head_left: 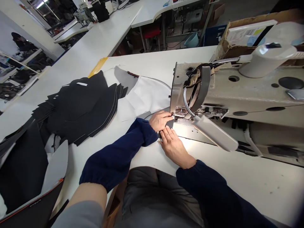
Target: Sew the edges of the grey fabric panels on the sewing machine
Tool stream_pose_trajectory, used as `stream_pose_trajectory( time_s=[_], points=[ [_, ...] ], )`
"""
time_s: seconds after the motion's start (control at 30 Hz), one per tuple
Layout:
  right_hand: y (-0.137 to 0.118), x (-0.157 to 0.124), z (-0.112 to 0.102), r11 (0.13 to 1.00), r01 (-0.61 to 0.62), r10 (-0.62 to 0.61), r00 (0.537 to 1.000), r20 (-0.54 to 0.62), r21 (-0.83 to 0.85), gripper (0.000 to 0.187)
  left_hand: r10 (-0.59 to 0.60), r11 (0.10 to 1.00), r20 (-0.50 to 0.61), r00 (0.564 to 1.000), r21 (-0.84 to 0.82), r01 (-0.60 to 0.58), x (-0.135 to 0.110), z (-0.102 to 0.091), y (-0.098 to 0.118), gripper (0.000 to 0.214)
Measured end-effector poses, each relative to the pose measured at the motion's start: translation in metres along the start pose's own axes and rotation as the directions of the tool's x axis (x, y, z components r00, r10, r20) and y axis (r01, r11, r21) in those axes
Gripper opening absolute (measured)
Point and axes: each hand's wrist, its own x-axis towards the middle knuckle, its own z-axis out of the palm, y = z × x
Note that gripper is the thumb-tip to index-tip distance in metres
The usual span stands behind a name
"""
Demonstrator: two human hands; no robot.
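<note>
Fabric piece (169, 123): 1, dark grey, flat at the needle end of the machine, partly covered by my fingers.
My left hand (161, 120): fingers together and stretched forward, tips beside the needle area; whether they pinch the cloth I cannot tell.
My right hand (174, 148): palm down, fingers extended and slightly parted, tips lying on the cloth just nearer to me; grasping nothing.
Sleeves (118, 155): 2, navy, gathered at the cuffs, covering my forearms.
Sewing machine (223, 90): 1, beige, worn, to the right of my hands.
Lamp (215, 133): 1, pale, lit, on a braided metal neck, tilted over the machine's bed.
White cloth (152, 95): loosely overlapped, left of the machine head.
Stack (80, 110): black cut pieces, fanned out, left of the white cloth.
Table (147, 158): white, under all of these.
Cardboard box (222, 47): 1, open, behind the machine.
Basin (191, 40): 1, light blue, beyond the table.
</note>
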Motion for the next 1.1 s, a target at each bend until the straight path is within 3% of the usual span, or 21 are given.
stream_pose_trajectory(
  time_s=[0.43, 0.7, 1.1],
  points=[
    [-0.001, -0.0006, 0.0027, 0.998, -0.032, 0.032, 0.999, 0.009, 0.048, 0.043, -0.091, 0.991, -0.008, 0.996, -0.103, 0.09, 0.0006, 0.0044, 0.0027, 0.031],
    [-0.0017, 0.0002, -0.0004, 1.0, -0.02, 0.02, 1.0, -0.007, 0.011, 0.043, -0.089, 0.992, -0.04, 0.995, -0.09, 0.086, 0.0001, 0.0066, 0.0036, 0.031],
    [-0.0015, 0.0013, -0.0014, 1.0, -0.017, 0.017, 1.0, 0.011, 0.02, 0.044, -0.099, 0.993, 0.01, 0.995, -0.068, 0.099, 0.0014, 0.0053, 0.006, 0.03]
  ],
)
